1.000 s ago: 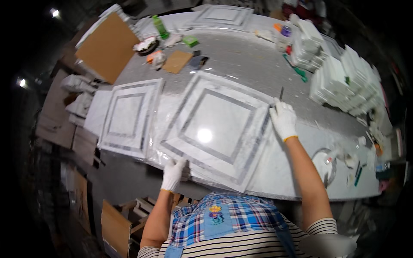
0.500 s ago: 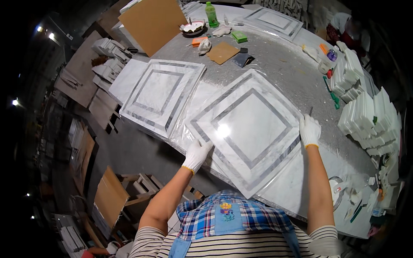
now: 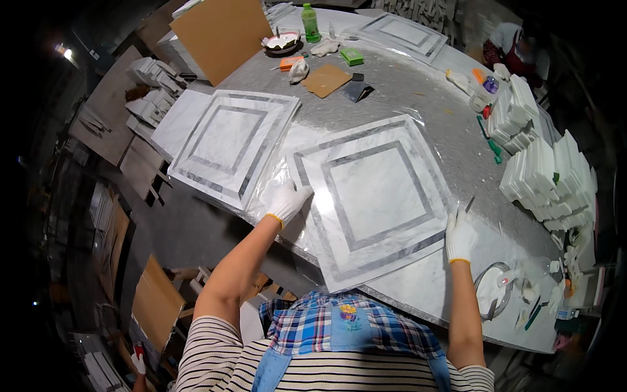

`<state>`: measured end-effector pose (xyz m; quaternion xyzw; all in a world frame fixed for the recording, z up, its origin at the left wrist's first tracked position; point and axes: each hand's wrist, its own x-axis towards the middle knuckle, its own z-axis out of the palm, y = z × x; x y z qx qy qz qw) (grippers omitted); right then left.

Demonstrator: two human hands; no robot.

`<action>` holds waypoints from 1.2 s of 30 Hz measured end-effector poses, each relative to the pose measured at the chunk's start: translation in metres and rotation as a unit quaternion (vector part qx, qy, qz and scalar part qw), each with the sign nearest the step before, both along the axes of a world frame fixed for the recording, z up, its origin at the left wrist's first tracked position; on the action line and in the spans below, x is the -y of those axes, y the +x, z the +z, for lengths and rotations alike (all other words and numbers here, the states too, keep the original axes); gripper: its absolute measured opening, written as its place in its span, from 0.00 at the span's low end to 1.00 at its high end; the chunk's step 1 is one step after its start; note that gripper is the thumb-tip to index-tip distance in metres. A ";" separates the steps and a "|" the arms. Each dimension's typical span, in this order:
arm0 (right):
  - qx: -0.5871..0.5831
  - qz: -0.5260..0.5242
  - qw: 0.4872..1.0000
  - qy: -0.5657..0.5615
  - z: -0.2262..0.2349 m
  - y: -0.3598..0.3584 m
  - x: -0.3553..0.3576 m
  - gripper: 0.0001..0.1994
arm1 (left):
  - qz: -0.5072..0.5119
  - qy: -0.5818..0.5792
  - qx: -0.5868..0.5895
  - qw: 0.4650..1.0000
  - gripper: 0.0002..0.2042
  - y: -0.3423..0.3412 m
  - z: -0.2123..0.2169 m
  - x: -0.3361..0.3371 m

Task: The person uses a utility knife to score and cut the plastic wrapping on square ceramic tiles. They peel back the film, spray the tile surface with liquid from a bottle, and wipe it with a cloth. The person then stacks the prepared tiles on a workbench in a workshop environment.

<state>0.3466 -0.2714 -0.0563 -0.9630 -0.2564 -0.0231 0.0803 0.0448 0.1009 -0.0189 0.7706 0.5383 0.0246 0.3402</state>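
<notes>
A square white-and-grey marble panel (image 3: 379, 193) with inlaid grey bands lies turned at an angle on the table in front of me. My left hand (image 3: 287, 200), in a white knit glove, is beside its left edge, thumb toward the edge and fingers apart over clear plastic film (image 3: 269, 179). At the right corner, my gloved right hand (image 3: 460, 238) rests against the panel. A thin dark tool (image 3: 470, 204), its kind unclear, sticks up from the right fingers. Left of this panel lies a similar marble panel (image 3: 228, 140).
Sandpaper sheets (image 3: 325, 80), a green bottle (image 3: 310, 23) and a bowl (image 3: 282, 42) stand toward the back. White stone pieces (image 3: 545, 179) are stacked at right, near a tape roll (image 3: 491, 291). A brown board (image 3: 222, 36) leans at back left. Another person (image 3: 516, 49) is at far right.
The panel has turned clockwise between my hands. Against the panel, my left hand has moved up along its left side and my right hand has come nearer me.
</notes>
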 end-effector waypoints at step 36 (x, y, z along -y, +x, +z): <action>-0.237 -0.054 0.897 0.369 0.022 -0.218 0.068 0.18 | -0.312 0.359 -0.014 0.880 0.26 0.066 0.001 0.056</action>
